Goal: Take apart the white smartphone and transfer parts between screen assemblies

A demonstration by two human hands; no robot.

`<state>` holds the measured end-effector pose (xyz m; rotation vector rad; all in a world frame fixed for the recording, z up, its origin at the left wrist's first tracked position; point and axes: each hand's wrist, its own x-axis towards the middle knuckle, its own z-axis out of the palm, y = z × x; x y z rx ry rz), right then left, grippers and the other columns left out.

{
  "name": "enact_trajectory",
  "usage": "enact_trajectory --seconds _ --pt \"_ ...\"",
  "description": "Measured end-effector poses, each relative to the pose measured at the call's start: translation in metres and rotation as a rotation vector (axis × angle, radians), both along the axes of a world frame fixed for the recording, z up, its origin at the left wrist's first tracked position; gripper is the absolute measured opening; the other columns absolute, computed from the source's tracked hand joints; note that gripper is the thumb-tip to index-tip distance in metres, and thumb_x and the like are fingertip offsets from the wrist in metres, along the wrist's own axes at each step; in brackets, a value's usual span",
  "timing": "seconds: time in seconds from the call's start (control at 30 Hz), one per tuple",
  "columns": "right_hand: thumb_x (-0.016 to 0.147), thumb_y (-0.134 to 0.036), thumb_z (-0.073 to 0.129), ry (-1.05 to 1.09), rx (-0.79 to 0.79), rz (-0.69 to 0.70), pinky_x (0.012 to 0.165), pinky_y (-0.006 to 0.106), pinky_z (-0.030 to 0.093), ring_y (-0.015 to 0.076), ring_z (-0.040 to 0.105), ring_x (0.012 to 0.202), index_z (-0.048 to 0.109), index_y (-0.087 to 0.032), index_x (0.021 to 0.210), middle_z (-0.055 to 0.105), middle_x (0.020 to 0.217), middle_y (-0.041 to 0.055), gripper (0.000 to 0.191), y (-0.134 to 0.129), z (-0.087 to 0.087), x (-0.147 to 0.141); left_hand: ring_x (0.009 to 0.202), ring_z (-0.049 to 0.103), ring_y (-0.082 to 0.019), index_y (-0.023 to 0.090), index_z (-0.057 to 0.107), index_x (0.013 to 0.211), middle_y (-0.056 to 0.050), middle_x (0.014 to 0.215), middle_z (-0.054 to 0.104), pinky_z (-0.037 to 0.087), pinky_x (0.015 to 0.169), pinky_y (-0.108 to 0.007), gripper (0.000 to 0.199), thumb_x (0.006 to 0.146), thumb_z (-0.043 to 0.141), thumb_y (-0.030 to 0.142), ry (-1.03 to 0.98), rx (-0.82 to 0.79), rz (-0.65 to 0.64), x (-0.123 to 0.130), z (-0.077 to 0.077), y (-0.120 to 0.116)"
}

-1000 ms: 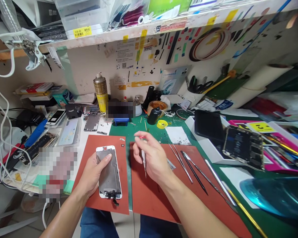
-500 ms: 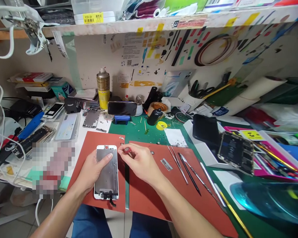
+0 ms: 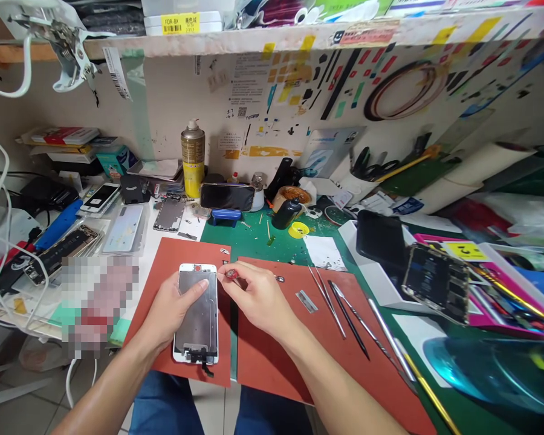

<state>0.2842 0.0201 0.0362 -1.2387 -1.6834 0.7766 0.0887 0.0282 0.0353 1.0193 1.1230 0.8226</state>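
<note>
A white-framed phone screen assembly (image 3: 197, 323) lies back side up over the left red mat, its black flex cable at the lower end. My left hand (image 3: 172, 308) grips its left edge, the thumb lying across the metal back plate. At the screen's upper right edge, my right hand (image 3: 258, 296) pinches a small screwdriver with a red cap (image 3: 231, 274). The driver's tip is too small to make out. To the right of that hand, a small metallic strip (image 3: 307, 301) and tweezers (image 3: 329, 299) rest on the right red mat (image 3: 272, 362).
Pens and thin tools (image 3: 349, 319) lie on the right mat. A white box (image 3: 367, 266) with phone parts and a blue transparent object (image 3: 494, 368) are at the right. Behind stand a phone on a blue holder (image 3: 226, 197) and a spray can (image 3: 193, 160). Phone parts lie left.
The camera view has shifted slightly, so the scene appears a little further right. Both hands keep nearly the same hold on the screen and the screwdriver.
</note>
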Motion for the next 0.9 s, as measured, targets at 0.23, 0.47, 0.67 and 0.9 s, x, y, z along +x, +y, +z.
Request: enact_trajectory --seconds 0.23,0.47,0.67,0.9 --pt "0.097 -0.017 0.053 -0.033 0.035 0.006 0.065 0.026 0.041 0.0154 0.055 0.069 0.065 -0.022 0.084 0.066 0.079 -0.0001 0.019 -0.0004 -0.0009 0.0008 0.076 0.074 -0.023 0.019 0.070 0.112 -0.007 0.089 0.078 0.059 0.069 -0.033 0.042 0.087 0.081 0.050 0.004 -0.011 -0.012 -0.0003 0.0010 -0.0009" --pt "0.097 -0.012 0.052 -0.106 0.109 0.008 0.065 0.026 0.045 0.0161 0.059 0.068 0.068 -0.021 0.091 0.068 0.082 0.0020 0.020 0.0002 -0.0074 0.0015 0.074 0.075 -0.024 0.018 0.068 0.114 -0.007 0.087 0.079 0.058 0.069 -0.034 0.045 0.086 0.081 0.051 0.020 -0.008 -0.014 0.0002 0.0015 -0.0010" --pt "0.097 -0.010 0.050 -0.174 0.157 0.023 0.066 0.027 0.047 0.0168 0.062 0.070 0.068 -0.019 0.095 0.068 0.084 0.0035 0.020 0.0004 -0.0096 0.0019 0.075 0.074 -0.025 0.018 0.069 0.113 -0.008 0.089 0.078 0.058 0.071 -0.035 0.046 0.086 0.081 0.052 0.041 0.010 -0.001 0.0002 -0.0001 -0.0004" --pt "0.099 -0.013 0.048 -0.186 0.104 0.032 0.068 0.028 0.048 0.0177 0.061 0.071 0.066 -0.021 0.096 0.067 0.086 0.0043 0.020 0.0005 -0.0058 0.0016 0.076 0.073 -0.024 0.017 0.071 0.113 -0.008 0.091 0.078 0.057 0.074 -0.035 0.046 0.084 0.083 0.051 0.053 0.027 0.017 0.0011 0.0020 -0.0013"
